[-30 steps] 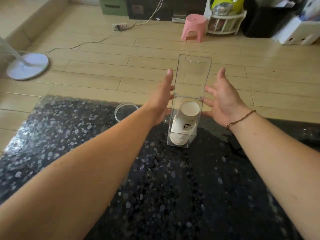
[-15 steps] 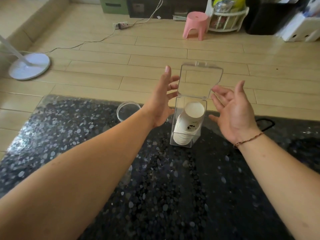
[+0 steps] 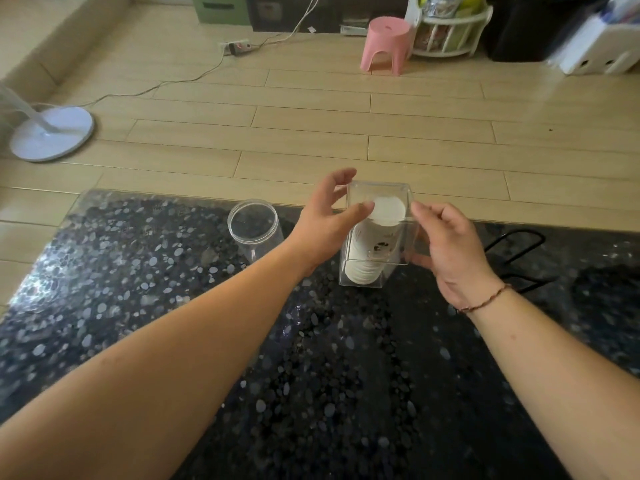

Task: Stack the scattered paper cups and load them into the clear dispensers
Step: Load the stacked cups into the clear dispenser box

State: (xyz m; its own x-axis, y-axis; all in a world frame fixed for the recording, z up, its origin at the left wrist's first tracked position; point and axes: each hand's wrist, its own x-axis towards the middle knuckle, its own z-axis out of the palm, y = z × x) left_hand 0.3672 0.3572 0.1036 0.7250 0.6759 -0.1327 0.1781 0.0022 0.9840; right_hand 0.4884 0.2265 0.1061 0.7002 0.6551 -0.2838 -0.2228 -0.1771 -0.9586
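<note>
Both hands — left hand and right hand — loosely curled, flank the lidded clear dispenser, seemingly steadying it around its stacked paper cups; whether either actually grips, I cannot tell.

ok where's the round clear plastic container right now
In the head view the round clear plastic container stands on the dark speckled table, left of the left hand and the square clear dispenser.

The fan base is cut off at the left edge.
</note>
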